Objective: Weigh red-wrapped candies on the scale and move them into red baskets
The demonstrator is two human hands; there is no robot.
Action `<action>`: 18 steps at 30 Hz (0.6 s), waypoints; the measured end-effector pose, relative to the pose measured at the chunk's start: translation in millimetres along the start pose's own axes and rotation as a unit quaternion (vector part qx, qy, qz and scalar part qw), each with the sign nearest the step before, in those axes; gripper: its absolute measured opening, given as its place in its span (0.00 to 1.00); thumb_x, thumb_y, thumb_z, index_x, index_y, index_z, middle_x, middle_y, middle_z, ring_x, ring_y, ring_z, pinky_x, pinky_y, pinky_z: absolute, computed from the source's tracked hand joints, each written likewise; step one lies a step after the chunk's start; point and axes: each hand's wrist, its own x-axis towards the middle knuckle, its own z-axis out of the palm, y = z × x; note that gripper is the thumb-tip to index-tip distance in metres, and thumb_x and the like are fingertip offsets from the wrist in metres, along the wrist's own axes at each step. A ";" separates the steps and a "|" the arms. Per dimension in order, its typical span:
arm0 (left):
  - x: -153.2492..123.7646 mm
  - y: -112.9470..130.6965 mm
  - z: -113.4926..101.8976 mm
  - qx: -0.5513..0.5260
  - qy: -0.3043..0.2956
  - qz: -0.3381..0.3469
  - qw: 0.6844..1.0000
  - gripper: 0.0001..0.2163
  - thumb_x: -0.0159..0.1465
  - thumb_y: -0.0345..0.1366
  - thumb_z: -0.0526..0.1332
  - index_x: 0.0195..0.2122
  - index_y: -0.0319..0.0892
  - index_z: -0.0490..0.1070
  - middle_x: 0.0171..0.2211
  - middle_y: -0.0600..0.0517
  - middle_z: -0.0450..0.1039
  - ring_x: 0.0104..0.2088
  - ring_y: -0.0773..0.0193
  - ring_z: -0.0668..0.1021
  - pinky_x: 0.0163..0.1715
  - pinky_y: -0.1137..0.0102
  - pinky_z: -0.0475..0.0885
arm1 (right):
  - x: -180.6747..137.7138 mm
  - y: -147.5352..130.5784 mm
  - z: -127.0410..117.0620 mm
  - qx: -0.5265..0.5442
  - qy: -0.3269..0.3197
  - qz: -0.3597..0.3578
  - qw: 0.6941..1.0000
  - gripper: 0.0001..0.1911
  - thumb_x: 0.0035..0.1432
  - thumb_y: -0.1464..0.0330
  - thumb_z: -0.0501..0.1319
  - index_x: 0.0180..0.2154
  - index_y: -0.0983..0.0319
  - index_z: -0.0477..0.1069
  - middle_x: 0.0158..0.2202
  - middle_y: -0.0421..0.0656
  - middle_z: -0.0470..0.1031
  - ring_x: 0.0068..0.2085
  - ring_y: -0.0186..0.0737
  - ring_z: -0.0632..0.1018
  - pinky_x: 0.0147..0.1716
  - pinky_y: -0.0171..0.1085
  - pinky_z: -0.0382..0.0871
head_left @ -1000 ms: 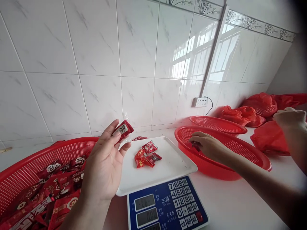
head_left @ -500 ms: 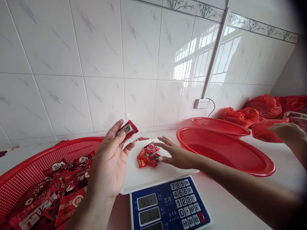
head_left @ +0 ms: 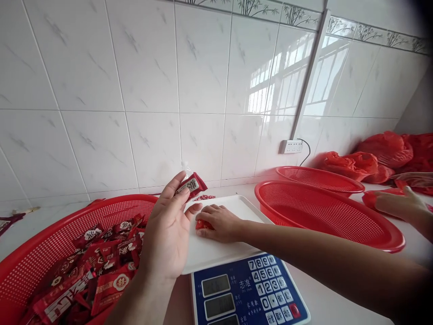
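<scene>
- A marbled tile wall [head_left: 145,58] stands behind a white desk [head_left: 328,284], which carries a digital price scale [head_left: 250,293].
- Over the scale's left edge, the left hand [head_left: 169,230] pinches one dark-red wrapped snack packet [head_left: 192,186] between thumb and fingers.
- On the scale's white tray [head_left: 238,204], the right hand [head_left: 221,223] curls around bright-red packets [head_left: 203,224], mostly hidden beneath its palm.
- Left of the scale, a perforated red basket [head_left: 30,257] holds many similar packets.
- Right of the scale are two more red baskets [head_left: 324,216] and, farther off, a co-worker's hand [head_left: 402,203].

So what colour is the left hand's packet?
The packet is red with a pale label; head view shows it best.
</scene>
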 end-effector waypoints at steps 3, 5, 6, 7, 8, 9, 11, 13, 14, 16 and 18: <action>-0.5 -1.6 -0.5 0.003 -0.008 -0.003 1.000 0.16 0.58 0.33 0.64 0.48 0.46 0.73 0.46 0.51 0.73 0.42 0.66 0.74 0.34 0.74 0.70 | 3.1 3.0 2.4 -0.032 0.028 -0.011 0.999 0.17 0.60 0.55 0.55 0.44 0.58 0.70 0.41 0.47 0.73 0.41 0.46 0.71 0.39 0.43 0.62; -0.9 -2.5 -1.0 0.004 -0.010 -0.005 1.000 0.16 0.58 0.33 0.64 0.48 0.46 0.73 0.46 0.50 0.73 0.42 0.66 0.74 0.34 0.74 0.70 | 6.5 5.3 4.9 -0.049 0.044 -0.011 0.998 0.14 0.60 0.58 0.57 0.41 0.59 0.71 0.37 0.45 0.73 0.37 0.43 0.71 0.35 0.40 0.61; -1.1 -3.0 -1.2 0.005 -0.011 -0.005 1.000 0.16 0.58 0.33 0.64 0.48 0.46 0.73 0.45 0.50 0.73 0.42 0.66 0.74 0.35 0.74 0.70 | 8.2 6.3 5.9 -0.055 0.052 -0.010 0.997 0.12 0.59 0.59 0.57 0.40 0.59 0.72 0.36 0.45 0.73 0.36 0.42 0.71 0.33 0.39 0.60; -1.1 -3.3 -1.3 0.007 -0.010 -0.005 1.000 0.16 0.58 0.33 0.64 0.48 0.46 0.73 0.45 0.50 0.74 0.42 0.66 0.74 0.35 0.74 0.70 | 9.8 7.3 6.3 -0.061 0.060 -0.008 0.996 0.11 0.59 0.60 0.58 0.39 0.59 0.72 0.35 0.44 0.74 0.34 0.41 0.71 0.31 0.38 0.59; -1.0 -3.5 -1.4 0.009 -0.010 -0.004 1.000 0.16 0.57 0.33 0.64 0.48 0.46 0.73 0.45 0.50 0.74 0.42 0.66 0.74 0.35 0.74 0.69 | 10.8 8.4 5.8 -0.064 0.068 -0.006 0.996 0.10 0.59 0.61 0.58 0.39 0.59 0.72 0.34 0.43 0.74 0.33 0.40 0.71 0.31 0.37 0.58; -0.9 -3.7 -1.6 0.011 -0.009 -0.003 1.000 0.16 0.57 0.33 0.64 0.48 0.45 0.73 0.45 0.50 0.74 0.42 0.66 0.74 0.34 0.74 0.69 | 11.1 10.1 4.1 -0.065 0.078 -0.003 0.995 0.09 0.59 0.63 0.58 0.39 0.58 0.72 0.34 0.43 0.74 0.32 0.39 0.72 0.30 0.36 0.58; -0.4 -3.9 -2.3 0.014 -0.009 -0.003 1.000 0.16 0.57 0.33 0.65 0.48 0.45 0.73 0.44 0.50 0.74 0.41 0.66 0.74 0.34 0.74 0.69 | 8.5 15.9 -3.1 -0.064 0.100 0.009 0.993 0.07 0.60 0.65 0.57 0.38 0.58 0.72 0.33 0.42 0.75 0.32 0.37 0.72 0.30 0.35 0.59; 0.2 -4.4 -3.4 0.017 -0.011 -0.004 1.000 0.17 0.57 0.33 0.65 0.48 0.45 0.72 0.44 0.50 0.74 0.42 0.66 0.74 0.35 0.74 0.69 | 0.7 27.0 -14.7 -0.062 0.128 0.034 0.989 0.07 0.60 0.67 0.55 0.37 0.58 0.72 0.34 0.41 0.76 0.33 0.36 0.73 0.31 0.34 0.60; 0.6 -4.8 -3.9 0.019 -0.011 -0.005 1.000 0.17 0.57 0.33 0.65 0.49 0.45 0.72 0.44 0.50 0.74 0.43 0.65 0.74 0.35 0.73 0.69 | -5.3 34.6 -21.5 -0.062 0.143 0.051 0.986 0.08 0.60 0.68 0.54 0.37 0.58 0.72 0.34 0.41 0.77 0.33 0.36 0.74 0.30 0.34 0.60; 1.3 -6.4 -4.6 0.021 -0.010 -0.008 1.000 0.18 0.56 0.33 0.65 0.49 0.45 0.72 0.45 0.50 0.74 0.44 0.65 0.74 0.36 0.73 0.69 | -20.8 53.5 -35.5 -0.065 0.176 0.096 0.977 0.09 0.59 0.68 0.53 0.38 0.58 0.71 0.37 0.42 0.77 0.33 0.37 0.74 0.29 0.35 0.61; 2.1 -8.7 -4.8 0.024 -0.011 -0.015 1.000 0.18 0.56 0.34 0.65 0.49 0.45 0.72 0.45 0.50 0.74 0.44 0.64 0.74 0.36 0.73 0.69 | -40.1 74.9 -48.4 -0.070 0.200 0.141 0.967 0.10 0.59 0.66 0.51 0.38 0.57 0.71 0.34 0.42 0.77 0.31 0.37 0.74 0.28 0.35 0.62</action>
